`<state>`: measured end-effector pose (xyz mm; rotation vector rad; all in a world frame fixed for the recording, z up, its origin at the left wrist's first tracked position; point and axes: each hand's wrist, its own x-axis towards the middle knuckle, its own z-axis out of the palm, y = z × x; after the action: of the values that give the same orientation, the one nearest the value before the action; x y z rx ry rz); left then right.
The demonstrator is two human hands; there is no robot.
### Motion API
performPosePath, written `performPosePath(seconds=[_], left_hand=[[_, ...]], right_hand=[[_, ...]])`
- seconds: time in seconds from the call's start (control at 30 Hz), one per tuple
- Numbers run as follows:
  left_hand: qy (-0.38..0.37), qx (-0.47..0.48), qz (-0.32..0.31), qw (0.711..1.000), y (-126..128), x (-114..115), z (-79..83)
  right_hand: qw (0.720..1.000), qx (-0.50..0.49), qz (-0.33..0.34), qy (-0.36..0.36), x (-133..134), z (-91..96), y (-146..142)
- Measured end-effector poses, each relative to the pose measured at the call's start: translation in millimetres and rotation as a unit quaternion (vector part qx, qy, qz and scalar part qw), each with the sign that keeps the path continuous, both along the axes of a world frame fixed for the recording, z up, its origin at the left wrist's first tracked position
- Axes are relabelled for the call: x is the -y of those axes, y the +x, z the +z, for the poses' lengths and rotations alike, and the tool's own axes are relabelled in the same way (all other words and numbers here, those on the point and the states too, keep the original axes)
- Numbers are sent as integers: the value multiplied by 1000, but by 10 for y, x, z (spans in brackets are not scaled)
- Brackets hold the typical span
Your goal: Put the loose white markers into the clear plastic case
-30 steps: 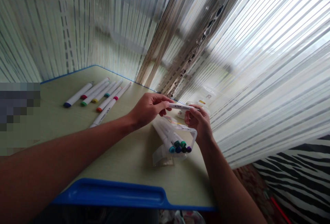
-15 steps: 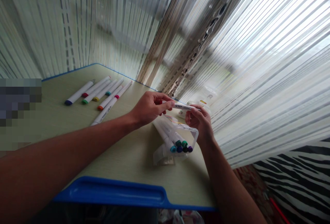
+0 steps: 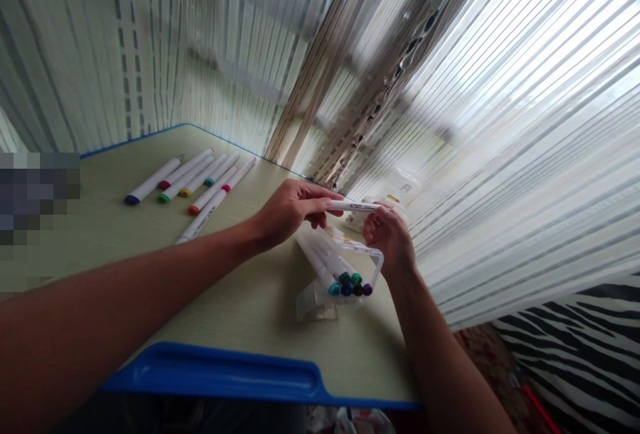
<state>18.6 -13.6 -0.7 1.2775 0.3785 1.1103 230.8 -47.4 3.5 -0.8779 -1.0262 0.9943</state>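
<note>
My left hand (image 3: 291, 209) pinches one end of a white marker pen (image 3: 354, 207) held level above the table. My right hand (image 3: 391, 237) has its fingers closed round the pen's other end. Just below both hands lies a clear plastic case (image 3: 336, 273) holding several white markers with teal, green, blue and purple caps facing me.
Several more white markers (image 3: 193, 184) with coloured caps lie in a row at the table's far left. The pale green table (image 3: 150, 247) has a blue rim and a blue tray groove (image 3: 225, 371) at the near edge. Striped curtains hang close behind and to the right.
The pen has stayed between both hands above the case. My left fingers shifted a little along its end, and my right hand moved slightly lower.
</note>
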Motion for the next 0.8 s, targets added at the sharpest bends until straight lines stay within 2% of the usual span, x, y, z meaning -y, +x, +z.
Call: performPosePath(seconds=[0.13,0.37,0.8], left_hand=[[7,-3,0,1000,-1,-4,5],[71,-57,65,994,15,21,14],[87,-95,124,984,20,-20,-5]], right_hand=[[1000,-13,0,2,-9,-7,9],[1000,3,0,19,-12,-13,7],[997,61,31,33,22,-25,-21]])
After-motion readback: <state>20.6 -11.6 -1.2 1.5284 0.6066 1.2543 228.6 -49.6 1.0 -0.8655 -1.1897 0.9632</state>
